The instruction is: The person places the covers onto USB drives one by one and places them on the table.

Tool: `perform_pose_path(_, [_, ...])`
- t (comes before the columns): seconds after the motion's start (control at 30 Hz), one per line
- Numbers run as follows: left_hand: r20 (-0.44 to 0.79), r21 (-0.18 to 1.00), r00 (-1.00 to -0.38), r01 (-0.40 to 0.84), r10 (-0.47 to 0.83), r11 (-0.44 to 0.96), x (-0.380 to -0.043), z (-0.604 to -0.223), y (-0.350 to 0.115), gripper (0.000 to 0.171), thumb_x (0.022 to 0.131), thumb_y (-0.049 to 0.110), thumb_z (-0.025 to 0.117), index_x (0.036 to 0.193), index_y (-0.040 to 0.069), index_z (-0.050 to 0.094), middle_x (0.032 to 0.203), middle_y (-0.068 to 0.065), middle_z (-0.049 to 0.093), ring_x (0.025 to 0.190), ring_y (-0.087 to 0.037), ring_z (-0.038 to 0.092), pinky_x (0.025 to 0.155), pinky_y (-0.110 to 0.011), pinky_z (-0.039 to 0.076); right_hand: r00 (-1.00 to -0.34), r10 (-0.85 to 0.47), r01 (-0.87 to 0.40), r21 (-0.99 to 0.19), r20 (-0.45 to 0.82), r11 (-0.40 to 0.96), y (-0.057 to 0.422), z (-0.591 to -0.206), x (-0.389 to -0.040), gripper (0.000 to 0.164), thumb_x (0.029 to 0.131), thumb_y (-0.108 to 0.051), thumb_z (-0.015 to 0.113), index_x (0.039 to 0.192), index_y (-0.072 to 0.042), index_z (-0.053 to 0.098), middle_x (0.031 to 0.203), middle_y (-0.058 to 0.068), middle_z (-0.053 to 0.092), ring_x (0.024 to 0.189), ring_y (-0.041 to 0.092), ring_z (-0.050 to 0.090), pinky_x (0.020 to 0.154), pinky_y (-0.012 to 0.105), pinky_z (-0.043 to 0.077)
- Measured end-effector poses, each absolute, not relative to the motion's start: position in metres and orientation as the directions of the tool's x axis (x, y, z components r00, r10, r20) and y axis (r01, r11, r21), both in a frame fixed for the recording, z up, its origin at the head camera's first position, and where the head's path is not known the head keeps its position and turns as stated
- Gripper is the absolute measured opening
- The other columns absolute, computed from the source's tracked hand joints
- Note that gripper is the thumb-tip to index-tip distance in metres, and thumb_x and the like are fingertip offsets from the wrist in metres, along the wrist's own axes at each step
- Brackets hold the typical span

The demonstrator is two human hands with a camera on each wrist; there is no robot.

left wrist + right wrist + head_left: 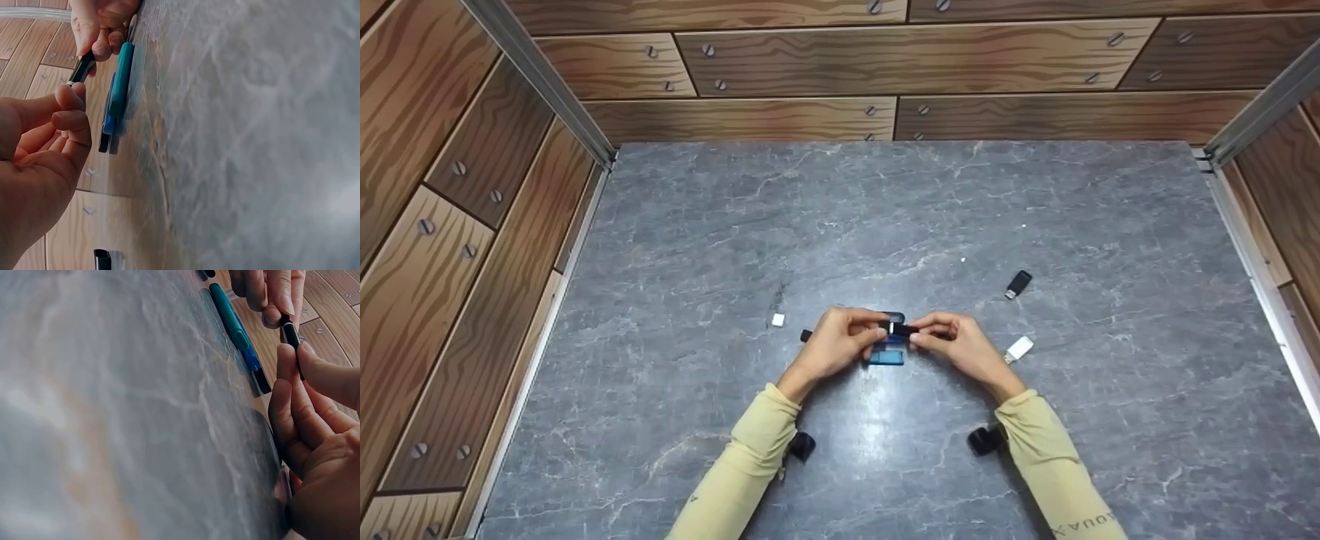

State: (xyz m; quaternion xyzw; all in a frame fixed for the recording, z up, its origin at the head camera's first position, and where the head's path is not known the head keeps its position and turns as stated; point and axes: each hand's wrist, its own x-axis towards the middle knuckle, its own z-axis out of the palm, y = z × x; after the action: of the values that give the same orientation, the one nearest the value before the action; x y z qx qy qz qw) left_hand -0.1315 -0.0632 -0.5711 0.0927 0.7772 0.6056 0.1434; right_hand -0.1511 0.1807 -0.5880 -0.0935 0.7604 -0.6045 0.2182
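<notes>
Left hand: thumb and fingers of the left hand pinch one end of the held drive.
Right hand: thumb and fingers of the right hand pinch the other end.
Held drive: the black held drive spans the gap between both hands, raised above the table, a pale band near its left end.
Beneath: teal drive nearest the person, blue drive next, dark drive farthest.
Left side: black piece, partly hidden by the left hand; white piece just beyond.
Right side: white drive near the right wrist; loose black drive farther off.
</notes>
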Motion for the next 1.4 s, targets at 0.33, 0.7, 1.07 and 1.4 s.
perform_pose_path(0.33, [-0.125,0.957,-0.939,-0.030,0.320,0.289,-0.136,-0.573,-0.077,0.030,0.100,0.008,0.071,0.128,0.000,0.073,0.097,-0.022,0.078,0.061,-0.008,0.059,0.056,-0.017,0.049,-0.888,-0.394,0.126,-0.950,-0.236,0.285,0.181,-0.591,-0.150,0.031,0.097,-0.016,0.077,0.122,0.001,0.072,0.100,0.011,0.081,0.088,0.006,0.072,0.081,0.018,0.052])
perform_pose_path(0.7, [0.013,0.827,-0.991,0.087,0.136,0.555,-0.160,-0.559,-0.133,0.022,0.094,0.001,0.075,0.117,-0.002,0.076,0.094,-0.017,0.078,0.071,-0.017,0.068,0.067,-0.027,0.057,-0.891,-0.391,0.115,-0.948,-0.231,0.298,0.183,-0.589,-0.150,0.031,0.097,-0.017,0.077,0.122,0.001,0.072,0.107,0.015,0.081,0.090,0.005,0.072,0.085,0.018,0.051])
perform_pose_path(1.07, [-0.010,0.618,-0.979,0.154,0.204,0.771,-0.156,-0.563,-0.144,0.026,0.098,0.012,0.074,0.122,0.005,0.078,0.099,-0.012,0.071,0.088,-0.026,0.066,0.078,-0.043,0.058,-0.886,-0.411,0.114,-0.959,-0.216,0.258,0.181,-0.589,-0.150,0.031,0.098,-0.014,0.076,0.122,0.003,0.071,0.103,0.017,0.080,0.088,0.006,0.072,0.082,0.017,0.052])
perform_pose_path(1.4, [0.051,0.543,-0.962,0.252,0.267,0.801,-0.153,-0.567,-0.142,0.018,0.100,0.007,0.070,0.116,0.003,0.077,0.097,-0.013,0.068,0.086,-0.027,0.066,0.076,-0.046,0.060,-0.885,-0.407,0.114,-0.953,-0.226,0.282,0.182,-0.589,-0.150,0.031,0.098,-0.016,0.076,0.122,0.002,0.072,0.106,0.015,0.080,0.089,0.004,0.072,0.083,0.016,0.052])
